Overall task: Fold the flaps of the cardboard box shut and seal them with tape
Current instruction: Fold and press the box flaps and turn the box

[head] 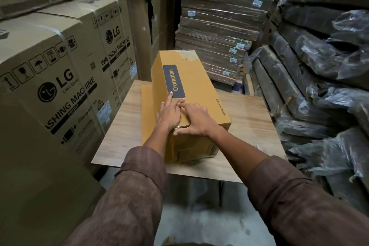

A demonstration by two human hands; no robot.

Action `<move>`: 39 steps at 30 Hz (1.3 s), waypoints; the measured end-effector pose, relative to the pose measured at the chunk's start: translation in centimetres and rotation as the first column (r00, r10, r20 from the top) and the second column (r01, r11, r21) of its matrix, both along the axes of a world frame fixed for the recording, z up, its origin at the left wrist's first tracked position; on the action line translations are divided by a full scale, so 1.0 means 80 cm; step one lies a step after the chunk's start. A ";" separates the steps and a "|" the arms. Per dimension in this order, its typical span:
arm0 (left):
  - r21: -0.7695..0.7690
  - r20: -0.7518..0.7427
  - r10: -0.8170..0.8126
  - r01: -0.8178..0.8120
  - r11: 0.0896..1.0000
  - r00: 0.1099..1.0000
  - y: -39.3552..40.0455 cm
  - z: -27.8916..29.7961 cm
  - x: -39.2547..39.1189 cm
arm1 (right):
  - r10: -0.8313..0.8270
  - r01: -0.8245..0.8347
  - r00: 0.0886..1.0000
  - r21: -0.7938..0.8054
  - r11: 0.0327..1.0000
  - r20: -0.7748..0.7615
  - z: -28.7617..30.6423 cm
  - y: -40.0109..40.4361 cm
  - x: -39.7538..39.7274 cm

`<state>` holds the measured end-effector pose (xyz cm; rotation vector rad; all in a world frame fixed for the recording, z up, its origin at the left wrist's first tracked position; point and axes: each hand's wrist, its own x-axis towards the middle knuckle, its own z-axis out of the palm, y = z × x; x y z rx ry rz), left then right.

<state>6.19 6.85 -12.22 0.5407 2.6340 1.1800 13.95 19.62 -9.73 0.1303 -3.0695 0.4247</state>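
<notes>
On the wooden table, the cardboard box runs lengthwise away from me, and I press my left hand and right hand, fingers flat and spread, on its near top edge, the right nearer the corner seam.

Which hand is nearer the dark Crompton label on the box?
Left. The left hand lies on the cardboard box with its forefinger touching the Crompton label; the right hand presses the top just short of it.
</notes>
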 end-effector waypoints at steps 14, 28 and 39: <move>-0.012 -0.007 0.006 -0.006 1.000 1.000 0.000 0.001 0.001 | -0.028 0.034 0.998 -0.121 0.992 0.055 0.009 0.082 0.036; 0.000 -0.013 -0.012 0.012 1.000 1.000 0.001 -0.009 -0.006 | -0.072 0.065 0.995 0.100 0.993 0.066 0.016 0.047 0.035; -0.024 0.034 0.025 -0.024 0.999 0.999 0.011 0.002 0.006 | -0.147 0.306 0.927 -0.468 0.829 0.345 0.047 0.077 0.032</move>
